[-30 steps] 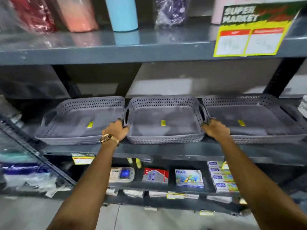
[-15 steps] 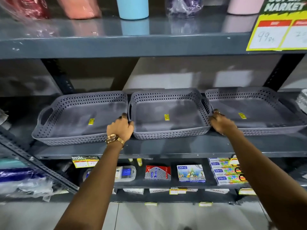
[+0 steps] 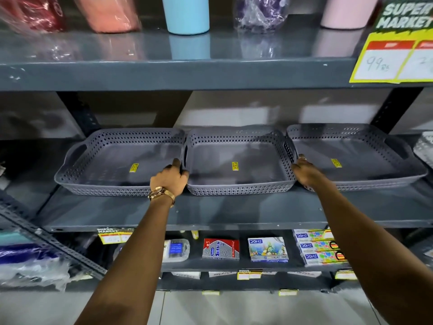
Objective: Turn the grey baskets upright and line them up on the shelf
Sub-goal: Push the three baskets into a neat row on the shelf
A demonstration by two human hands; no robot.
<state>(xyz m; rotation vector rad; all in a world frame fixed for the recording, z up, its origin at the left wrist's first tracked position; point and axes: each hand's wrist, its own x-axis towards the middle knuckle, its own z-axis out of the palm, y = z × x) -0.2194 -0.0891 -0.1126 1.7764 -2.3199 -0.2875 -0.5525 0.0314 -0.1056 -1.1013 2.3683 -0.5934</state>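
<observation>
Three shallow grey perforated baskets stand upright side by side on the dark grey shelf (image 3: 210,214), each with a yellow sticker inside. My left hand (image 3: 169,180), with a gold watch on the wrist, grips the left handle of the middle basket (image 3: 236,187). My right hand (image 3: 307,171) holds that basket's right side, between it and the right basket (image 3: 375,181). The left basket (image 3: 103,190) sits touching the middle one.
The shelf above carries wrapped bottles and a light blue tumbler (image 3: 186,14), with a yellow price sign (image 3: 396,57) at its right edge. Below are boxed stationery packs (image 3: 267,249). A slanted perforated metal bar (image 3: 46,240) crosses the lower left.
Both hands have pushed the middle basket farther back on the shelf, level with the other two. The camera has moved closer and tilted slightly.
</observation>
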